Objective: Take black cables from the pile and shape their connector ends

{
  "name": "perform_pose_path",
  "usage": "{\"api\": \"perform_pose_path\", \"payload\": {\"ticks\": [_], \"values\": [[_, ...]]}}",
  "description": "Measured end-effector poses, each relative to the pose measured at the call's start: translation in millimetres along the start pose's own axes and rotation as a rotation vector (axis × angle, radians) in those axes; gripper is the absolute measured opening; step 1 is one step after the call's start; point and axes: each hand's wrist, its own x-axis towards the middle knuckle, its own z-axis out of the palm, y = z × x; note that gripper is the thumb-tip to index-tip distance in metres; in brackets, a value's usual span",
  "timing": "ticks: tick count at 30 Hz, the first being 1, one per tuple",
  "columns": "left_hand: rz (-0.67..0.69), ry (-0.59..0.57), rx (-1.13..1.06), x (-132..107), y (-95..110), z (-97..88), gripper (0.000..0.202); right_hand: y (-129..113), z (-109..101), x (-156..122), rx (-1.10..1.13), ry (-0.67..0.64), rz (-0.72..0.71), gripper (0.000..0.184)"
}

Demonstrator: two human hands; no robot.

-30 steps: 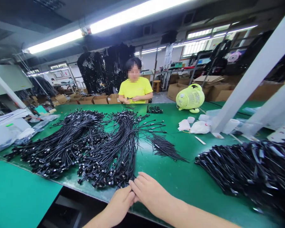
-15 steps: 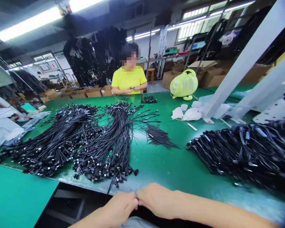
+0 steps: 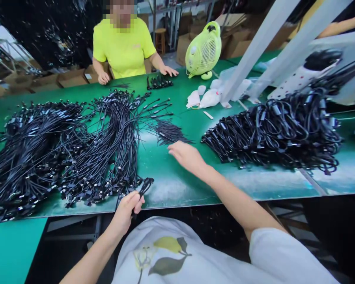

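Observation:
My left hand (image 3: 127,209) is closed around a folded black cable (image 3: 144,186) at the near edge of the green table (image 3: 177,185). Out over the table, my right hand (image 3: 185,156) has its fingers stretched and holds nothing; it is just short of a small bunch of thin black ties (image 3: 170,133). A large heap of black cables with connectors (image 3: 77,146) lies to the left of my hands. A second pile of coiled black cables (image 3: 278,130) lies to the right.
Across the table sits a person in a yellow shirt (image 3: 122,45) with both hands on the table by a small cable bundle (image 3: 159,82). A green fan (image 3: 204,51), white bags (image 3: 205,98) and slanted white posts (image 3: 260,43) stand at the back right.
My hands were together at the table edge on one cable. Now the left holds it folded and the right has reached forward toward the ties. The view has tilted down.

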Motion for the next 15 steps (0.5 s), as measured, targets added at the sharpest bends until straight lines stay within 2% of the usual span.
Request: {"api": "perform_pose_path", "payload": {"ticks": [1, 3, 6, 10, 15], "values": [[0.008, 0.013, -0.036, 0.5, 2.6, 0.8, 0.043, 19.7, 0.4, 11.7, -0.116, 0.061, 0.137, 0.03], [0.02, 0.01, -0.066, 1.2, 5.5, 3.7, 0.044, 52.3, 5.1, 32.2, -0.267, 0.084, 0.285, 0.029], [0.033, 0.013, -0.084, 1.5, 4.6, 7.7, 0.045, 76.2, 13.5, 48.2, -0.317, 0.071, 0.298, 0.022], [0.042, 0.046, -0.18, 2.6, 3.5, 8.1, 0.045, 76.9, 12.3, 45.9, -0.356, 0.107, 0.291, 0.025], [0.075, 0.034, -0.291, 8.7, 11.8, 10.4, 0.041, 70.2, 4.2, 34.9, -0.393, 0.234, 0.272, 0.028]]}}
